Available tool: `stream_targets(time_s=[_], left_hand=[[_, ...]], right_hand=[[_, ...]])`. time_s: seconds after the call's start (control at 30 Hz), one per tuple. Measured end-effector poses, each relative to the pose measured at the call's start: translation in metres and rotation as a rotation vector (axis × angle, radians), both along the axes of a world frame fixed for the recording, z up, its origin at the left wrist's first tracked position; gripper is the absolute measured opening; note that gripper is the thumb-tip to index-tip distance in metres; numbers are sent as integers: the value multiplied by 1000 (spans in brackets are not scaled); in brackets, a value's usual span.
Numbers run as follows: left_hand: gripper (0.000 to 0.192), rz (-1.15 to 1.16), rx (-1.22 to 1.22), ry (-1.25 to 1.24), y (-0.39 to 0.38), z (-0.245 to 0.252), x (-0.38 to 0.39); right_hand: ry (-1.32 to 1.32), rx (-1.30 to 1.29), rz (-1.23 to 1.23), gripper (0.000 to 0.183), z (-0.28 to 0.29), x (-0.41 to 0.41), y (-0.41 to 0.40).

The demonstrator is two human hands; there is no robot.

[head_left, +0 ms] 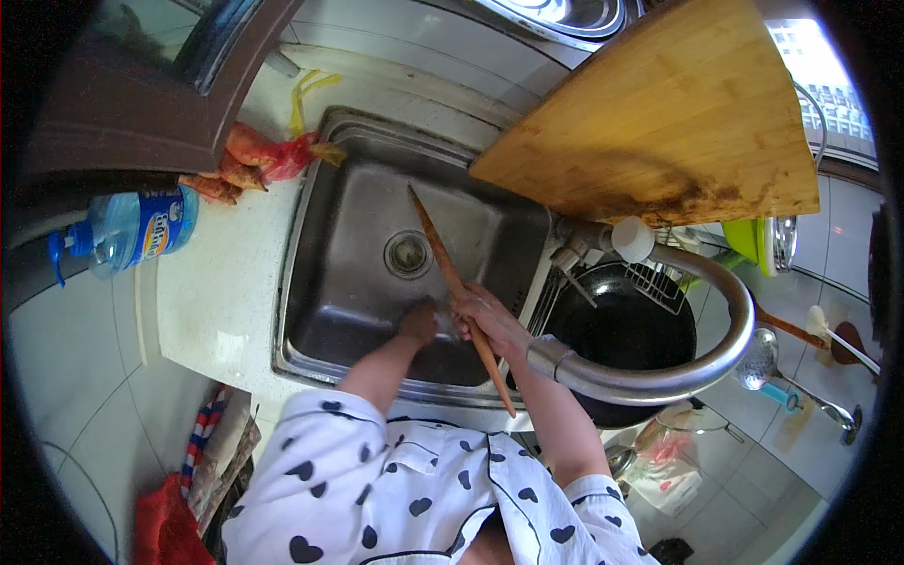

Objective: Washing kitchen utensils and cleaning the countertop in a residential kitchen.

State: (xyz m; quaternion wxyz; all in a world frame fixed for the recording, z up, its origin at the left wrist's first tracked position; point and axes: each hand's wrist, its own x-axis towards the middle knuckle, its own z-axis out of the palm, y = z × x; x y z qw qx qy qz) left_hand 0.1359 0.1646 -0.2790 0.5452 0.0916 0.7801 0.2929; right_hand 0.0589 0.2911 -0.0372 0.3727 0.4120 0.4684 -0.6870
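Note:
My right hand (489, 318) grips a long wooden rolling pin (436, 244) with tapered ends around its lower half. The pin lies slantwise over the stainless steel sink (353, 212), its far tip past the drain (408, 254) and its near tip over the front rim. Lower in the basin, to the left of the pin, is my left hand (420, 321). Its fingers are blurred and in shadow, so whether they hold anything does not show. Just above my right wrist hangs the outlet of the curved metal faucet (720, 353).
A large wooden cutting board (671, 120) leans behind the sink's right side. Right of the basin sits a black wok (607, 325). On the left counter are a pump bottle (145, 229) and sweet potatoes (240, 169) by a red bag (288, 157). Utensils (766, 360) hang at far right.

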Motion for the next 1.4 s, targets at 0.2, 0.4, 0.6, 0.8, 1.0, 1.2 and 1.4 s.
stream_targets(time_s=[0.2,0.4,0.6,0.8,1.0,1.2,1.4], left_hand=[[31,1260,598,-912,-41,86,-36],[37,1238,802,-718,-23,182,-49],[37,1444,1032,-1121,-23,208,-56],[36,1243,1111,-1089,-32,213,-51],[33,1167,896,-622,11,214,-43],[37,1302,588,-392,21,208,-102],[38,1314,699,-293,50,213,-64]], right_hand=[[97,171,205,51,-12,16,2],[447,658,523,53,-12,43,-9],[436,765,512,57,26,62,-17],[460,569,351,55,21,85,-10],[743,968,693,56,23,92,-24],[684,988,790,61,73,102,-38],[665,708,446,56,66,116,-12]])
